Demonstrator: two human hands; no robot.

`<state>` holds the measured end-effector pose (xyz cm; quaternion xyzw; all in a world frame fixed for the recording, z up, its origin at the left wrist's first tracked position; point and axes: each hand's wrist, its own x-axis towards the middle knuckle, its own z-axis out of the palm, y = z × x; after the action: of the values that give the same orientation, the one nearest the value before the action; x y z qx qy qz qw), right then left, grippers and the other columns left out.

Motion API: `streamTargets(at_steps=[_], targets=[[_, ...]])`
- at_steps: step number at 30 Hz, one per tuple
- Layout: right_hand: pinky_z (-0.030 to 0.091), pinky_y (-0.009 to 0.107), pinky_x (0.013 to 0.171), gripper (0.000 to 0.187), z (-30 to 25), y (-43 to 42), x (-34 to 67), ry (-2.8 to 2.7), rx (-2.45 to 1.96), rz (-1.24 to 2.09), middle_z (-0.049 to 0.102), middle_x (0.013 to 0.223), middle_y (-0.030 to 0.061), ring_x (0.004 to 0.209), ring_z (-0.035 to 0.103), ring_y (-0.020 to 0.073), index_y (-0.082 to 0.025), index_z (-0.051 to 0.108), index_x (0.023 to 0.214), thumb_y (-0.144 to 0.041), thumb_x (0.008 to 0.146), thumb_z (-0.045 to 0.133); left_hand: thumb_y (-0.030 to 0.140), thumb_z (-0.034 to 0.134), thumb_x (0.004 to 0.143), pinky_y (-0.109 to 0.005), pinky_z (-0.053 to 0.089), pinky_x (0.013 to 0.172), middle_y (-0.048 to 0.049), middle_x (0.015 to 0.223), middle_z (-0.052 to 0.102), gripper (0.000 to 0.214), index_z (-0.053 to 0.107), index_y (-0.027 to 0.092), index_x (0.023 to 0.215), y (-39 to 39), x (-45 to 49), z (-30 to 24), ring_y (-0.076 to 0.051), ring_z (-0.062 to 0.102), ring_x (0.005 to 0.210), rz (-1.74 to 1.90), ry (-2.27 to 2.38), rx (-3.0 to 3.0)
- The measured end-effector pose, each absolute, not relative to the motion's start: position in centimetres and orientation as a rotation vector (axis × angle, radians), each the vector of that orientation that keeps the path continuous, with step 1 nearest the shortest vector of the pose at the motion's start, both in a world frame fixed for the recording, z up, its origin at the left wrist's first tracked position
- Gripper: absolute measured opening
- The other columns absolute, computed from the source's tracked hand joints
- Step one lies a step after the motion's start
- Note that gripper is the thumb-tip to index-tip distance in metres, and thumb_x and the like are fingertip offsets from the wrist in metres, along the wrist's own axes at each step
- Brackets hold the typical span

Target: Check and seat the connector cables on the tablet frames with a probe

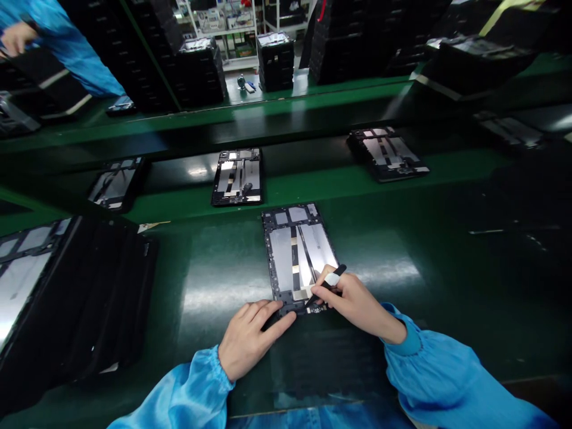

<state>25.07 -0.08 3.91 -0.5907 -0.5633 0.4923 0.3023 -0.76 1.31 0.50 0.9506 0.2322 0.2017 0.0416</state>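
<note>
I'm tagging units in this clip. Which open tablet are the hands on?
The nearest tablet, on the green bench: the left hand steadies its lower edge, the right hand sets a black tool on it. Three others lie untouched on the belt.

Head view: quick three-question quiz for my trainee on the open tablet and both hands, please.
1. True or false: the right hand grips a black tool whose tip meets the open tablet.
2. The left hand has its fingers on: A) the tablet's near corner; B) the tool; C) the right hand.
3. Fill in: the person's sleeves are ____ in colour.
Key: 1 true; 2 A; 3 blue.
</note>
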Motion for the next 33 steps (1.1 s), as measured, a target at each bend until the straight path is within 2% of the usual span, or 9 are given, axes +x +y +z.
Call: streamTargets(at_steps=[9, 15, 20, 22, 25, 28, 30, 33], targets=[[0.048, 0.026, 0.059, 0.026, 4.2, -0.1, 25.1, -1.518, -1.578, 1.301, 0.065, 0.074, 0.0014, 0.068, 0.066, 0.0161, -0.019, 0.059, 0.081, -0.041, 0.092, 0.053, 0.013, 0.047, 0.097, -0.036, 0.051, 0.078, -0.0097, 0.118, 0.06, 0.033, 0.058, 0.023, 0.127, 1.2, -0.3, 0.7, -0.024, 0.056, 0.102, 0.601, 0.725, 2.914], [0.048, 0.024, 0.056, 0.026, 3.8, 0.0, 25.1, -1.543, -1.577, 1.234, 0.061, 0.069, 0.0002, 0.062, 0.064, 0.0147, -0.019, 0.057, 0.078, -0.039, 0.092, 0.053, 0.019, 0.047, 0.097, -0.036, 0.052, 0.07, -0.0102, 0.113, 0.06, 0.036, 0.056, 0.029, 0.13, 1.2, 1.2, 1.5, -0.022, 0.059, 0.087, 0.472, 0.812, 2.939], [0.051, 0.024, 0.054, 0.03, 3.3, -0.2, 25.1, -1.456, -1.49, 1.232, 0.056, 0.064, -0.001, 0.058, 0.062, 0.014, -0.019, 0.053, 0.073, -0.042, 0.092, 0.052, 0.019, 0.05, 0.098, -0.031, 0.052, 0.083, -0.008, 0.125, 0.06, 0.025, 0.061, 0.021, 0.12, 2.7, -0.2, 1.8, -0.019, 0.059, 0.101, 0.644, 0.586, 2.795], [0.052, 0.025, 0.053, 0.033, 3.2, -0.5, 25.1, -1.369, -1.428, 1.236, 0.055, 0.065, -0.0008, 0.057, 0.062, 0.0147, -0.019, 0.052, 0.073, -0.048, 0.09, 0.054, 0.025, 0.054, 0.098, -0.031, 0.051, 0.083, -0.0078, 0.118, 0.065, 0.02, 0.063, 0.018, 0.114, 2.8, -0.4, 1.9, -0.019, 0.059, 0.1, 0.738, 0.545, 2.821], [0.053, 0.026, 0.051, 0.038, 2.9, -0.7, 25.2, -1.175, -1.406, 1.019, 0.057, 0.068, 0.0014, 0.053, 0.062, 0.0149, -0.021, 0.054, 0.074, -0.056, 0.088, 0.054, 0.037, 0.057, 0.096, -0.032, 0.049, 0.077, -0.0082, 0.11, 0.066, 0.029, 0.062, 0.018, 0.117, 3.4, 1.4, 1.5, -0.021, 0.059, 0.096, 0.723, 0.51, 2.961], [0.055, 0.029, 0.056, 0.038, 2.2, -0.4, 25.3, -0.97, -1.447, 0.764, 0.061, 0.069, 0.0052, 0.056, 0.063, 0.0176, -0.022, 0.06, 0.08, -0.057, 0.091, 0.05, 0.042, 0.06, 0.093, -0.031, 0.048, 0.074, -0.0068, 0.113, 0.064, 0.039, 0.057, 0.025, 0.128, 7.3, 4.9, 0.4, -0.019, 0.059, 0.093, 0.52, 0.641, 3.094], [0.055, 0.029, 0.053, 0.039, 1.5, 0.1, 25.1, -0.917, -1.432, 0.728, 0.064, 0.074, 0.0072, 0.059, 0.064, 0.0188, -0.022, 0.066, 0.091, -0.057, 0.091, 0.049, 0.039, 0.063, 0.091, -0.03, 0.049, 0.076, -0.0057, 0.116, 0.063, 0.039, 0.057, 0.028, 0.129, 12.2, 7.0, 0.0, -0.019, 0.059, 0.097, 0.495, 0.807, 3.135], [0.05, 0.025, 0.047, 0.04, 0.6, 0.9, 24.7, -0.983, -1.359, 0.76, 0.066, 0.081, 0.0068, 0.06, 0.062, 0.0158, -0.022, 0.072, 0.099, -0.056, 0.089, 0.052, 0.025, 0.06, 0.094, -0.036, 0.05, 0.082, -0.0107, 0.118, 0.062, 0.031, 0.059, 0.02, 0.125, 20.3, 9.3, 1.4, -0.024, 0.058, 0.107, 0.65, 0.981, 3.128]])
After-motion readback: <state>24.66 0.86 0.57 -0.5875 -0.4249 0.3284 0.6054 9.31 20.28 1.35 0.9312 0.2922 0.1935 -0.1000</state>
